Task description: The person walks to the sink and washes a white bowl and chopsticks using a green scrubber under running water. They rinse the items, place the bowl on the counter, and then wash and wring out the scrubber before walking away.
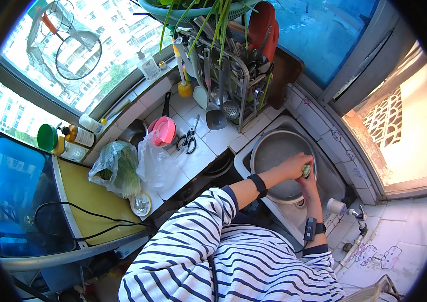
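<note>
Both hands meet over a round metal basin (274,147) that sits in the sink (334,181). Between them is a small, pale green, bumpy piece, apparently a vegetable (306,170); most of it is hidden by the fingers. My left hand (295,165) curls around it from the upper left. From below, my right hand (307,184) closes on its lower end. Greyish water appears to fill the basin. A sink drain (300,204) shows just outside the basin's rim, near my right wrist.
A tap (359,214) juts from the wall at right. On the tiled counter are black-handled scissors (187,141), a pink container (165,131) and bagged green vegetables (117,170). A metal utensil rack (243,94) stands behind, under a basket of greens (187,15).
</note>
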A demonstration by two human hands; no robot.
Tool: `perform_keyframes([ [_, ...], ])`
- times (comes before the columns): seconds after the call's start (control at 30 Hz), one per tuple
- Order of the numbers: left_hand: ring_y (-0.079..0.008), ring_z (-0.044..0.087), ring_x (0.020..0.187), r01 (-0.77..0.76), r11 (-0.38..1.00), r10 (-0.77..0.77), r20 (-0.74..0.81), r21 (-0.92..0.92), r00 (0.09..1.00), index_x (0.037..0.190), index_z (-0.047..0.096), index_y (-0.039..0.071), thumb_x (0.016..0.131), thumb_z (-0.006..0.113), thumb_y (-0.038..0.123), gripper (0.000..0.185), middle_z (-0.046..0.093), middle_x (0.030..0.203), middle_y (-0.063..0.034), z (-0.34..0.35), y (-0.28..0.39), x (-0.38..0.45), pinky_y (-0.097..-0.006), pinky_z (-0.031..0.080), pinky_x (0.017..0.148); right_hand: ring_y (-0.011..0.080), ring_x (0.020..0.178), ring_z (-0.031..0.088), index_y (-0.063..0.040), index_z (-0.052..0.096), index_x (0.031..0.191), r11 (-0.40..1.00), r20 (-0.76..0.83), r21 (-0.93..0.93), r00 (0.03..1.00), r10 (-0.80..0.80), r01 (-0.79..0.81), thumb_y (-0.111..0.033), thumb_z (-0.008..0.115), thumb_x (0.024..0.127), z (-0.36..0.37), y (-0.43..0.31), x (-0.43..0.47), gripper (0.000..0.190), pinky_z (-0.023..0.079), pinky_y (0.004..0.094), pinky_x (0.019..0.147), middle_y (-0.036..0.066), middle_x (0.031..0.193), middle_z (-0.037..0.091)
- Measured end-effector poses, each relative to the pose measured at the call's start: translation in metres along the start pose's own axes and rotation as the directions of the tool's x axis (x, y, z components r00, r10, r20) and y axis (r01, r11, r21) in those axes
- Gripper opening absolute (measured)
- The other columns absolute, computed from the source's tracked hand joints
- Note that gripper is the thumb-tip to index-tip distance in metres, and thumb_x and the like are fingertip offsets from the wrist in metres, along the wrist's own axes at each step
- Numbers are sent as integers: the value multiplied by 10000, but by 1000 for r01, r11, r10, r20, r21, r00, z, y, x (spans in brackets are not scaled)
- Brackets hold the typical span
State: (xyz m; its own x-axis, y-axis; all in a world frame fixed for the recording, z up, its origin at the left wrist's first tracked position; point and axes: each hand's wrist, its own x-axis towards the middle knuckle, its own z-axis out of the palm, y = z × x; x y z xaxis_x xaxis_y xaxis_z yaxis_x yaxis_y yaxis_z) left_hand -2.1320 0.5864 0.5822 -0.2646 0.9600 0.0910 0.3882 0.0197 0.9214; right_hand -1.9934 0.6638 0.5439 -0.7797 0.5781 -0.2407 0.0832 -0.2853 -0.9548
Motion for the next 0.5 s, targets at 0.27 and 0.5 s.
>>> perform_keyframes([
  [0.27, -343, 540, 925, -69, 984, 76, 33, -163, 997, 947, 619, 113, 661, 574, -3, 312, 547, 978, -148, 3, -25, 9, -397, 451, 792, 250, 1205, 464, -124, 359, 1363, 733, 269, 638, 960, 76, -237, -394, 705, 765, 1, 16, -6, 742, 418, 461, 956, 71, 1338, 445],
  [0.5, -346, 537, 1057, -161, 955, 90, 274, 249, 957, 1088, 557, 121, 673, 609, 13, 432, 581, 1098, -149, -11, -38, 0, -395, 411, 921, 221, 1144, 510, -94, 500, 1255, 689, 70, 691, 969, 237, -219, -379, 570, 895, 8, 27, 14, 464, 458, 386, 916, 90, 1234, 535],
])
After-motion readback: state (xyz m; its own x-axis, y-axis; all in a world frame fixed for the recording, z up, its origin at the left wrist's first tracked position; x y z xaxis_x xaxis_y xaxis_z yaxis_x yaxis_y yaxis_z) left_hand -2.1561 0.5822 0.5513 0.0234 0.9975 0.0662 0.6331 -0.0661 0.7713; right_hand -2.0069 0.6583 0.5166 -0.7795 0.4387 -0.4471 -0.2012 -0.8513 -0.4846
